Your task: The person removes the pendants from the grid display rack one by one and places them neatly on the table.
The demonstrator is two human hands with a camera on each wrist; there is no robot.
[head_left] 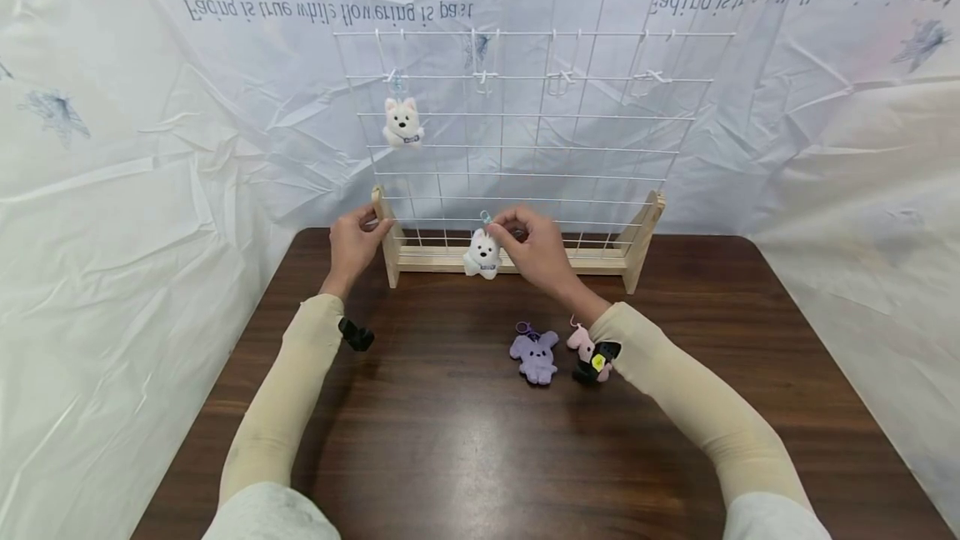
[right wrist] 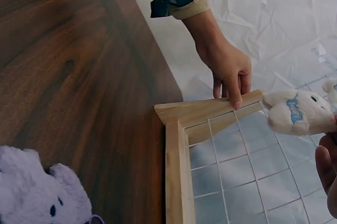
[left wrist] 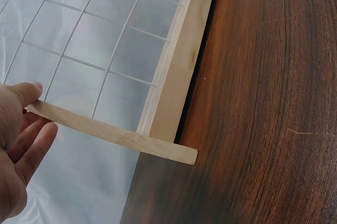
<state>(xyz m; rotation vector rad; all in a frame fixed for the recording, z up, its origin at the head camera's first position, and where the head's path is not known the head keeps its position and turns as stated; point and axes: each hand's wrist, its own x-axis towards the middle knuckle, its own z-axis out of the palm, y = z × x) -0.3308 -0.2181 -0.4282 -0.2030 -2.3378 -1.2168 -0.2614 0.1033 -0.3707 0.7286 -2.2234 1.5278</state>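
Note:
My left hand [head_left: 354, 247] pinches the top of the left wooden upright [left wrist: 113, 133] of a white wire grid rack [head_left: 525, 132]. In my right hand [head_left: 534, 247], thumb and fingertips hold a white plush dog keychain [head_left: 482, 255] near its top, in front of the lower grid. A teal clasp [head_left: 486, 217] rises above its head, and its blue-lettered collar shows in the right wrist view. A second white plush dog [head_left: 403, 123] hangs from the leftmost hook of the grid.
On the dark wooden table [head_left: 450, 440] lie a purple plush keychain [head_left: 536, 357] and, under my right forearm, a pink-and-black plush keychain [head_left: 592, 355]. Several white hooks [head_left: 560, 77] line the upper grid. Wrinkled white sheeting [head_left: 150, 215] covers the wall behind.

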